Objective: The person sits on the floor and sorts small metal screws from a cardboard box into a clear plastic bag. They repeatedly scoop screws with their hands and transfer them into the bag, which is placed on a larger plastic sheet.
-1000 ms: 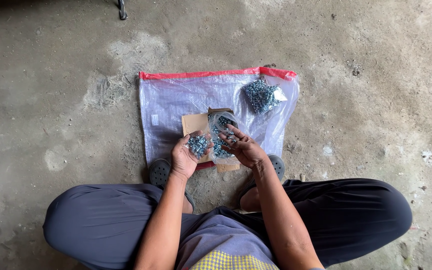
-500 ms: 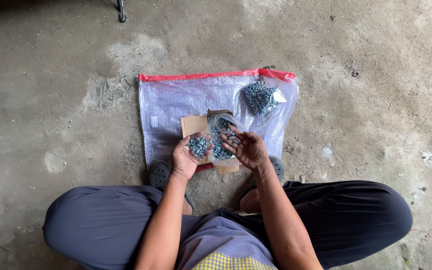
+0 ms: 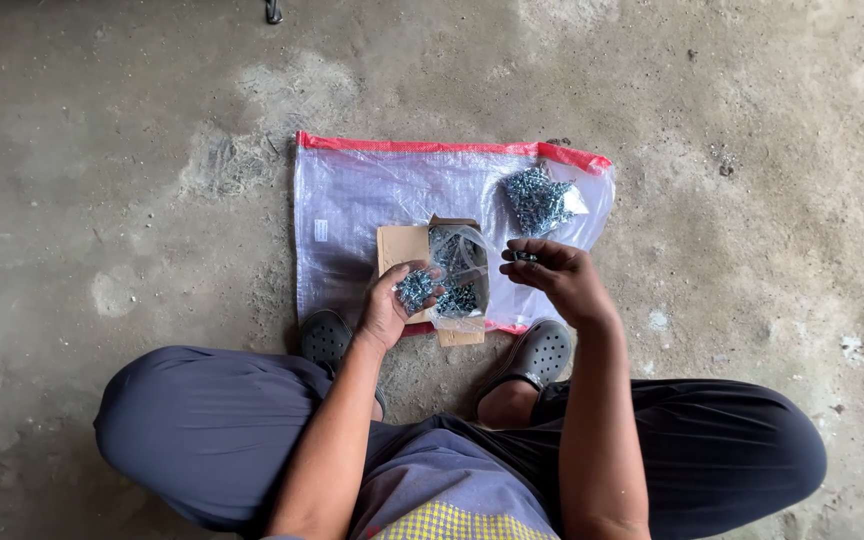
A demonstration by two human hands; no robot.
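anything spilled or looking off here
Nothing stands out. The screws stay together: a handful in the left hand, a few in the right hand, the rest in the bag in the cardboard box and a heap on the plastic sheet. No strays visible on the concrete.
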